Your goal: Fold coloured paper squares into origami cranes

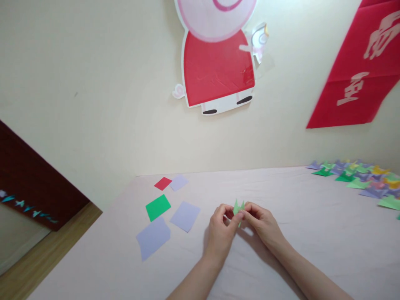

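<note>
A small light green folded paper piece (236, 207) with pointed tips sticking up is held between my two hands over the pale cloth surface (265, 183). My left hand (222, 223) pinches its left side with thumb and fingers. From the other side, the thumb and fingers of my right hand (261, 218) close on it. The fingertips cover much of its lower part. To the left lie flat paper sheets: a green one (158, 207), a red one (163, 183) and several lilac ones (185, 216).
Several rows of folded paper pieces (345, 177) in green, lilac, yellow and pink stand at the far right. Behind the surface rises a wall with a pig cutout (218, 68) and a red banner (350, 79). The surface's left edge drops to a wooden floor (71, 233).
</note>
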The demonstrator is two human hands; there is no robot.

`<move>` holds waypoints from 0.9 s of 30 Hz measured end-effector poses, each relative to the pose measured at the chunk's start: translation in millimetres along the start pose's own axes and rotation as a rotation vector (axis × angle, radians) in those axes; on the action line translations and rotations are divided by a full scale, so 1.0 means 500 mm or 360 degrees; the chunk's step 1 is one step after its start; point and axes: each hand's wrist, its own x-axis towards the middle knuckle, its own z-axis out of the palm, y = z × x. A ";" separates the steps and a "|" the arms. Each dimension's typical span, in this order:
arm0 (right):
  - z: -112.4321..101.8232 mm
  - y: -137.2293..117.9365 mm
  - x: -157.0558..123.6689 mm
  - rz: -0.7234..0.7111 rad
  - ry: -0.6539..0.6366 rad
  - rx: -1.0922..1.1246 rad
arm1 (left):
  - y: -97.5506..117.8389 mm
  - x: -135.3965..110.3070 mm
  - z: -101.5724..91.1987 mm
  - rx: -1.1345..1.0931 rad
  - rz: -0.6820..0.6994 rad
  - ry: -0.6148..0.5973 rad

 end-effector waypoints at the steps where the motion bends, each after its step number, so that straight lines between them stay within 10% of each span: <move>1: -0.001 0.003 0.001 -0.0004 0.0022 0.0018 | -0.003 0.001 0.001 0.0017 -0.0012 -0.0051; 12: 0.010 -0.026 0.004 0.0018 -0.0091 0.0362 | -0.021 0.010 0.008 -0.0051 -0.0075 -0.0236; 27: -0.016 0.010 0.078 0.0057 0.0258 0.0480 | -0.012 0.075 0.040 -0.0084 -0.0073 -0.0392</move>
